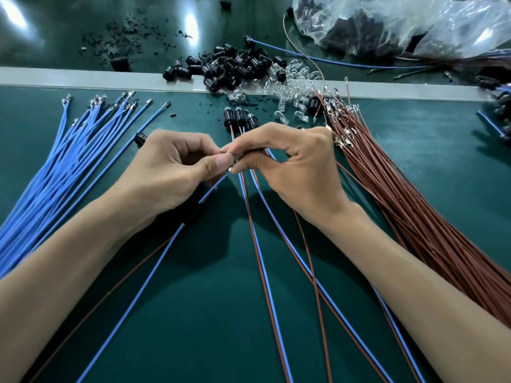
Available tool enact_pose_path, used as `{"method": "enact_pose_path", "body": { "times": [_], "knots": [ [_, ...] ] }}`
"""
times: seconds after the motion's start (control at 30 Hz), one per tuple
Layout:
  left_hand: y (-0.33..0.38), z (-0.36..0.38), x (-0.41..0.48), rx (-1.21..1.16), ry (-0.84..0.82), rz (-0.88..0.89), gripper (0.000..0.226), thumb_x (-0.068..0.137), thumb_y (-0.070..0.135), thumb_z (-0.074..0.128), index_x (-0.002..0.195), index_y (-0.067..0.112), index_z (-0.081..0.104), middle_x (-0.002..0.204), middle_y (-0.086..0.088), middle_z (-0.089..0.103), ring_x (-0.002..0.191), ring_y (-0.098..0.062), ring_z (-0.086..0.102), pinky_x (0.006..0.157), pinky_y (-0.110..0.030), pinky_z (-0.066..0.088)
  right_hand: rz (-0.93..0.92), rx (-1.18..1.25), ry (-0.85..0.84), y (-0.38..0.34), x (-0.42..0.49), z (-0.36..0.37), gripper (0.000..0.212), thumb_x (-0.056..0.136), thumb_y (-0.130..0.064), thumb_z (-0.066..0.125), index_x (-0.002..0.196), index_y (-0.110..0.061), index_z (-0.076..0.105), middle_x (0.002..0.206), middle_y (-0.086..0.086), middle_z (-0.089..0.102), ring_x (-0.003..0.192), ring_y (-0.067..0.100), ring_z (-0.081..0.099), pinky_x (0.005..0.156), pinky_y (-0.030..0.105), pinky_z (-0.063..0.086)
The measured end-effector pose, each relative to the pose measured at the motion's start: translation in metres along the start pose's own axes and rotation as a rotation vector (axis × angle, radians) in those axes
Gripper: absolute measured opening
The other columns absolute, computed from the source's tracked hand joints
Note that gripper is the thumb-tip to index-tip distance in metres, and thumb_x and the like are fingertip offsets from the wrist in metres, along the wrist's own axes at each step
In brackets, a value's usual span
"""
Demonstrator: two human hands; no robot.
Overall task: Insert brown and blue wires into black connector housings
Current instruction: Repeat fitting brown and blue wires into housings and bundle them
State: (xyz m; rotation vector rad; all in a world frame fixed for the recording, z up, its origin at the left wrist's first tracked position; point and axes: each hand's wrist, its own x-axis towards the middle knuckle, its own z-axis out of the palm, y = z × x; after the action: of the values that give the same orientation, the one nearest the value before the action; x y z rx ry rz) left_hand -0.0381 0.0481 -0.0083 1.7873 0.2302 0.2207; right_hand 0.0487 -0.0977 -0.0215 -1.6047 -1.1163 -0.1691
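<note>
My left hand (171,172) and my right hand (293,167) meet at the middle of the green mat. The left thumb and fingers pinch the metal-tipped end of a blue wire (143,288) that runs down toward me. The right hand pinches a small part against that tip; what it is I cannot tell, fingers hide it. Three black connector housings (240,118) with brown and blue wires (262,272) in them lie just behind my hands. A heap of loose black housings (232,67) sits farther back.
A fan of blue wires (60,161) lies at the left, a thick bundle of brown wires (414,211) at the right. Clear plastic pieces (290,89) are strewn by a pale strip (83,77). A plastic bag (401,23) of parts sits back right.
</note>
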Motion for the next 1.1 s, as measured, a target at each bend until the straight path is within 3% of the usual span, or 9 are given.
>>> {"method": "enact_pose_path", "body": {
  "times": [0.17,0.3,0.43,0.57,0.67,0.73,0.97,1.1],
  "knots": [
    [-0.001,-0.003,0.002,0.037,-0.053,0.000,0.021,0.071,0.033,0.075,0.056,0.021,0.066,0.054,0.007,0.052,0.054,-0.007,0.040,0.048,-0.015,0.029,-0.029,-0.038,-0.010,0.002,-0.001,0.000,0.012,0.072,0.007,0.075,0.081,0.000,0.073,0.075,0.010,0.073,0.069,0.009,0.068,0.070,0.015,0.053],
    [-0.003,0.003,0.001,0.055,0.049,0.024,0.019,0.071,0.040,0.069,0.060,0.024,0.068,0.050,0.010,0.053,0.048,-0.004,0.040,0.044,-0.013,0.028,-0.044,-0.120,0.028,0.002,0.000,0.000,0.009,0.073,0.003,0.076,0.080,0.000,0.073,0.074,0.006,0.072,0.069,0.010,0.065,0.072,0.015,0.051],
    [-0.001,0.003,0.000,-0.017,0.071,0.056,0.017,0.081,0.038,0.059,0.080,0.025,0.069,0.066,0.014,0.066,0.058,0.002,0.057,0.058,-0.007,0.042,0.016,-0.136,0.076,0.003,0.001,-0.001,0.011,0.076,0.000,0.074,0.087,0.000,0.072,0.079,0.006,0.072,0.073,0.016,0.068,0.075,0.024,0.054],
    [-0.003,-0.002,0.000,-0.067,0.041,0.024,0.014,0.084,0.033,0.060,0.082,0.024,0.071,0.074,0.006,0.067,0.064,-0.005,0.058,0.065,-0.014,0.047,0.135,-0.095,0.126,0.005,0.004,-0.005,0.015,0.077,-0.001,0.073,0.092,-0.003,0.072,0.081,-0.001,0.069,0.075,0.008,0.066,0.077,0.016,0.051],
    [-0.003,0.002,-0.002,0.072,0.013,0.052,0.018,0.078,0.032,0.073,0.088,0.018,0.069,0.067,0.010,0.067,0.061,0.000,0.059,0.062,-0.010,0.045,0.185,-0.080,0.140,0.007,0.005,-0.006,0.015,0.079,-0.003,0.072,0.093,-0.007,0.072,0.082,-0.008,0.068,0.076,0.000,0.064,0.077,0.013,0.049],
    [-0.002,0.002,-0.003,0.083,0.016,0.044,0.025,0.073,0.035,0.070,0.088,0.016,0.069,0.066,0.010,0.067,0.059,0.000,0.060,0.059,-0.008,0.045,0.219,-0.050,0.152,0.008,0.005,-0.007,0.016,0.080,-0.005,0.072,0.093,-0.013,0.071,0.081,-0.013,0.067,0.076,-0.004,0.063,0.077,0.015,0.049],
    [0.000,-0.007,-0.002,-0.078,-0.041,-0.025,0.030,0.075,0.033,0.058,0.074,0.003,0.064,0.056,-0.005,0.063,0.048,-0.012,0.059,0.049,-0.012,0.046,0.278,0.034,0.210,0.010,0.007,-0.010,0.017,0.081,-0.005,0.070,0.092,-0.017,0.068,0.082,-0.010,0.068,0.077,-0.003,0.063,0.079,0.017,0.050],
    [0.000,-0.012,0.000,-0.193,-0.046,-0.044,0.027,0.078,0.029,0.055,0.081,0.003,0.063,0.054,-0.006,0.060,0.045,-0.014,0.055,0.046,-0.013,0.044,0.296,0.094,0.207,0.010,0.008,-0.012,0.021,0.080,-0.001,0.070,0.092,-0.018,0.067,0.083,-0.012,0.067,0.079,-0.002,0.064,0.081,0.018,0.050]
  ]
}}
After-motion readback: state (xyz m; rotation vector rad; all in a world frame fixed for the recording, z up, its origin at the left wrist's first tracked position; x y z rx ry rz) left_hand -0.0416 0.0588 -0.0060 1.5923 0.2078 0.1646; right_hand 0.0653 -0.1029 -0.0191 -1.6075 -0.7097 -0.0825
